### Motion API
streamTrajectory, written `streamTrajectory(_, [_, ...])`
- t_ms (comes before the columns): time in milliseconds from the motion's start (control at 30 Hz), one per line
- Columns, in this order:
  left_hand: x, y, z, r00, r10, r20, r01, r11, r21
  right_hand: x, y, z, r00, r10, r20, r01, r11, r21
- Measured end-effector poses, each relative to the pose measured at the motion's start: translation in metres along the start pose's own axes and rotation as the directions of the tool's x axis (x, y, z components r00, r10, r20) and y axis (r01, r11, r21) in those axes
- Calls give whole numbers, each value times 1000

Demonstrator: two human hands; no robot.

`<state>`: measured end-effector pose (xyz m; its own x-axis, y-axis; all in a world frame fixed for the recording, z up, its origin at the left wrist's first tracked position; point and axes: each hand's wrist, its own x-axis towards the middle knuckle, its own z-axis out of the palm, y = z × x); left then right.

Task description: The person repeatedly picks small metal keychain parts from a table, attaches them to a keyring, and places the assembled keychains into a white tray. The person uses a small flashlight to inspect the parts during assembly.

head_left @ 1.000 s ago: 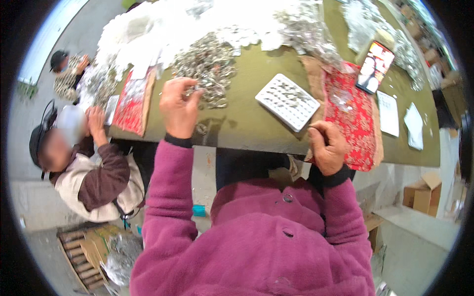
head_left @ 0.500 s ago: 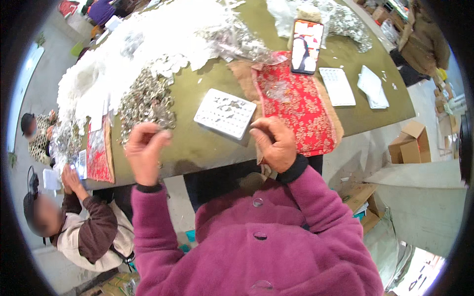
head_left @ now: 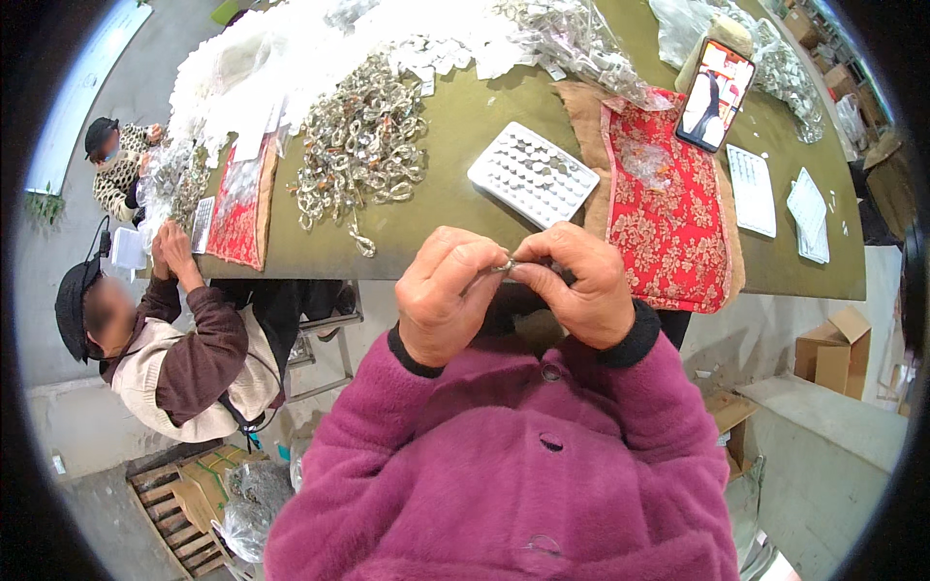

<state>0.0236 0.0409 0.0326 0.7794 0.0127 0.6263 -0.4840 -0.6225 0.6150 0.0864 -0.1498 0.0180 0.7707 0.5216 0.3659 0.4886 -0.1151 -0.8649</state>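
i see both hands raised close to my chest, fingertips meeting. my left hand (head_left: 448,295) and right hand (head_left: 575,288) each pinch one small metal piece (head_left: 505,264) between thumb and forefinger; it sits at the centre of the view, held off the green table (head_left: 455,145). at twelve o'clock from it lies one white tray (head_left: 533,174) dotted with small parts. at eleven o'clock is one loose heap of metal rings (head_left: 360,140). at two o'clock spreads a red patterned cloth (head_left: 671,218), with one phone (head_left: 715,94) leaning beyond it. a second red cloth (head_left: 237,215) lies at nine o'clock, beside one seated co-worker (head_left: 184,358); another co-worker (head_left: 118,167) sits farther at ten o'clock.
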Motion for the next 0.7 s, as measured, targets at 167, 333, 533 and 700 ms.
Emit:
streamTrajectory(167, [-4,1,-6,997,-21,69,28,994,-103,-11,0,-5,949,261,174,-309,879,364])
streamTrajectory(333, [-5,3,-7,982,180,62,-175,981,-79,-14,-6,-16,868,373,328,-482,790,378])
streamTrajectory(533, [-6,9,-4,968,233,98,-218,965,-143,-20,-15,-26,868,353,350,-463,829,314])
streamTrajectory(700, [0,3,-1,983,166,82,-146,967,-210,-20,-13,-39,839,389,379,-522,770,366])
